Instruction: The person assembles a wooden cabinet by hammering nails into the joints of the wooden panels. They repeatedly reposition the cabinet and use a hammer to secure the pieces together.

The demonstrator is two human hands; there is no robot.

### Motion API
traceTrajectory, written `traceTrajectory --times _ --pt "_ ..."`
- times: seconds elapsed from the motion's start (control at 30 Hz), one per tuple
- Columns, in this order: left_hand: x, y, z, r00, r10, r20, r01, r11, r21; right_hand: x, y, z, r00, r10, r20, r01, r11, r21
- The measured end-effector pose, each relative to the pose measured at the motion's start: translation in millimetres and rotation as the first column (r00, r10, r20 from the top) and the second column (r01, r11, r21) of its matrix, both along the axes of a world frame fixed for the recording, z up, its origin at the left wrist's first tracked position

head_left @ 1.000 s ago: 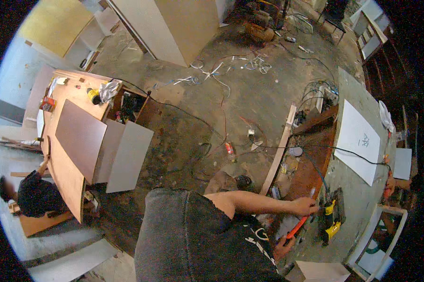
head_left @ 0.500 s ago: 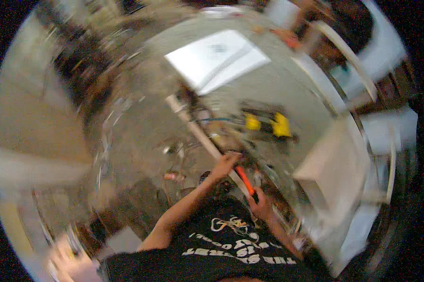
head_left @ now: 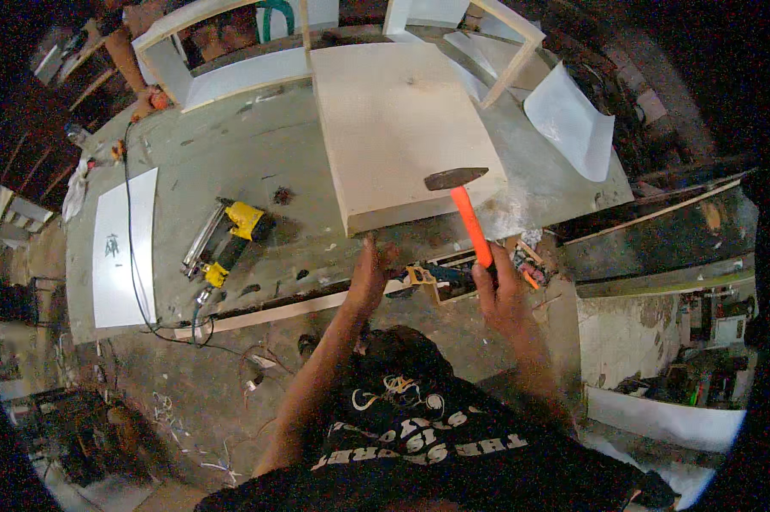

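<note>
Hammer [head_left: 469, 220], white-lettered black shirt [head_left: 419, 456], dark-marked white sheet [head_left: 113, 277]

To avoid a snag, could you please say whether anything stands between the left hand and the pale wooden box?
Nothing visible does: the left hand is at the near edge of the pale wooden box, contact unclear. The hammer, in the right hand, is farther right.

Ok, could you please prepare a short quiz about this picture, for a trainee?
1. Which hand holds the hammer?
(a) the left
(b) the right
(c) both

2. True or false: the nail gun lies to the right of the wooden box.

3. Fill in the missing word: the handle of the hammer is coloured ____.

Key:
1. b, the right hand
2. False, it lies to the left
3. orange
</note>
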State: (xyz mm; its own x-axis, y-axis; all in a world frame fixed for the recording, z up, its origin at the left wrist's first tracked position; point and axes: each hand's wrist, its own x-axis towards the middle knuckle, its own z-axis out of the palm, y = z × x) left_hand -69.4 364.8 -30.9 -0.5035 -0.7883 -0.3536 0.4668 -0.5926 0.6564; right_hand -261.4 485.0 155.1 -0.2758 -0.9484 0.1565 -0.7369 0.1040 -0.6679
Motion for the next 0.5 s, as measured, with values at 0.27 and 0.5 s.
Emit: traceTrajectory --times 0.27,0.5 --pt "17 -10 1 0.974 0.091 0.206 -0.086 0.996 -0.034 28 7 -66 0.979 -0.073 0.191 0.073 0.997 0.010" --pt "167 64 -53 0.910 0.177 0.376 -0.164 0.984 -0.066 67 -31 -93 0.979 0.022 0.203 -0.009 0.998 -0.067"
